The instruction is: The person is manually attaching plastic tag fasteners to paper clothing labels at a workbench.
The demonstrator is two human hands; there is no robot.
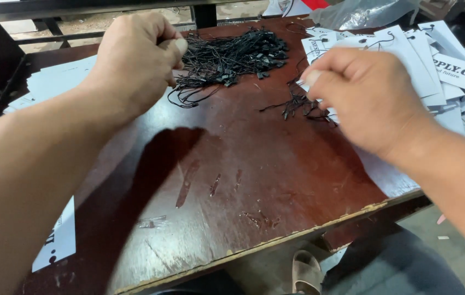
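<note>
Item, as I see it: black string pile (232, 57) on brown board (254, 164). My left hand (134, 60) pinches strings at its near-left edge. My right hand (363, 93) pinches loose strings right of it, covering white tags (407, 54).

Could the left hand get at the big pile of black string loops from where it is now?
Probably yes. The left hand is already at the near edge of the pile of black string loops, fingertips at the strands, and nothing lies between them on the dark red board.
</note>
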